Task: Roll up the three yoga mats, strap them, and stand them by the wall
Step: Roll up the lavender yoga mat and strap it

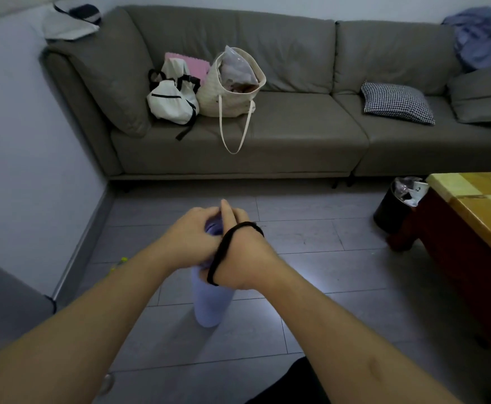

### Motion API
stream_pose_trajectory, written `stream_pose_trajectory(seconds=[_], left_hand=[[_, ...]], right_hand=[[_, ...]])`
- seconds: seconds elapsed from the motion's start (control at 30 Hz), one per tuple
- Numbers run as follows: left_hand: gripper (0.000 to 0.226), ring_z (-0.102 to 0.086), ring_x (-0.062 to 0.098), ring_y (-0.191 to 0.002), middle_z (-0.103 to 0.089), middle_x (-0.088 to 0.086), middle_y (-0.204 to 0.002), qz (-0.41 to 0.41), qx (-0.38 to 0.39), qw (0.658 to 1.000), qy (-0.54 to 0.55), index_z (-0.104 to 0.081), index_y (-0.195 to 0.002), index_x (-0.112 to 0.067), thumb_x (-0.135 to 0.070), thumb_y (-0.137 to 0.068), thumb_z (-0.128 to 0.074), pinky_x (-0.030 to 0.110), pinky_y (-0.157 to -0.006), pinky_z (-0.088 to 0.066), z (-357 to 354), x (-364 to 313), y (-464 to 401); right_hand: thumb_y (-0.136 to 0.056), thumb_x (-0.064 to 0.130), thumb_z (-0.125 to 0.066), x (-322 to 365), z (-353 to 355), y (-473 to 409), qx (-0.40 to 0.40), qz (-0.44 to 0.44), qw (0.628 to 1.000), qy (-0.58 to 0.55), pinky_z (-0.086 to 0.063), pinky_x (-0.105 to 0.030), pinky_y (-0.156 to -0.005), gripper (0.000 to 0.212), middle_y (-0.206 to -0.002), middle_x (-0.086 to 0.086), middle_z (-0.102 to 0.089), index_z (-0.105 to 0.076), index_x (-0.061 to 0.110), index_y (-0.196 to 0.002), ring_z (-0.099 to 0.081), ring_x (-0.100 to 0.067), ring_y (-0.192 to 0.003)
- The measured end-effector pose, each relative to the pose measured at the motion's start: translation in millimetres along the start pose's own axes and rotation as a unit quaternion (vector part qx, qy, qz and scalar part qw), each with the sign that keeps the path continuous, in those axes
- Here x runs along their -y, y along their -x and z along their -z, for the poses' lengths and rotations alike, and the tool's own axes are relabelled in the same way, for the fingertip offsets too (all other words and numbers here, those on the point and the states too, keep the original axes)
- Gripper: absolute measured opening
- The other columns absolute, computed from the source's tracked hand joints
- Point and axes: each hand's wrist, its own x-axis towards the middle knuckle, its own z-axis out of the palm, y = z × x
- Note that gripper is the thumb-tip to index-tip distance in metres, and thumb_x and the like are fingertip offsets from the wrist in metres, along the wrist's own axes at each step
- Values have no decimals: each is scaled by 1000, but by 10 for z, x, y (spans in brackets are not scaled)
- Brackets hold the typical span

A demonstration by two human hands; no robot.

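One rolled lavender yoga mat [210, 304] stands upright on the grey tiled floor [311, 240], out in the open between the sofa [282, 126] and the person, not against the wall [20, 158] on the left. Both hands meet over its top end. The left hand [190, 237] curls round the top of the roll and grips it. The right hand [245, 258] lies over the same end with its fingers bent onto the mat, one finger pointing up; a black elastic strap [224, 252] is looped across the back of this hand and wrist, not yet round the mat.

By my reading, this mat is rolled but still to be strapped, and the strap looks ready to be slid down off the hand onto the roll. After that it has to go to the wall. No other yoga mat is in view, rolled or flat, so I cannot tell how the other two stand.
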Motion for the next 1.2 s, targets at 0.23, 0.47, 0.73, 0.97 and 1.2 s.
stream_pose_trajectory(seconds=[0.23,0.47,0.73,0.97,1.2], left_hand=[[53,-59,-10,-107,-57,-14,-123,0,-33,983,181,-47,-132,-23,-9,-90,-75,11,-76,-53,-155,64,304],[18,-52,-2,-117,-43,-10,-133,-47,-47,996,52,-67,-94,-23,-18,-84,-82,22,-95,-50,-265,112,347],[15,-48,12,-65,-60,2,-85,-48,-115,992,-31,-53,-85,-11,-15,-95,-64,23,-59,-39,-196,202,377],[18,-73,16,-101,-75,-11,-112,-7,-85,989,122,-49,-77,2,2,-90,-62,43,-79,-64,-139,235,287],[22,-74,11,-100,-77,-7,-107,-13,-78,976,201,-47,-78,6,6,-95,-61,32,-77,-65,-167,462,261]], right_hand=[[-63,58,-80,-270,98,-35,-26,-49,998,-9,-51,-47,-109,123,-149,10,-20,-12,40,-165,-41,-27,-138],[-69,43,-84,-268,142,-53,-1,-50,998,28,-58,-49,-98,111,-142,5,-22,-17,65,-155,-44,-32,-128],[-76,51,-85,-195,172,-49,-6,-17,999,32,-50,-46,-102,88,-141,0,-29,-34,51,-147,-38,-34,-132],[-58,71,-85,-356,317,-17,37,-23,999,0,-51,-54,-109,99,-137,8,-35,-33,59,-142,-48,-33,-130],[-64,55,-94,-429,308,1,46,-9,999,-16,-53,-53,-106,98,-138,10,-34,-33,60,-142,-46,-32,-130]])
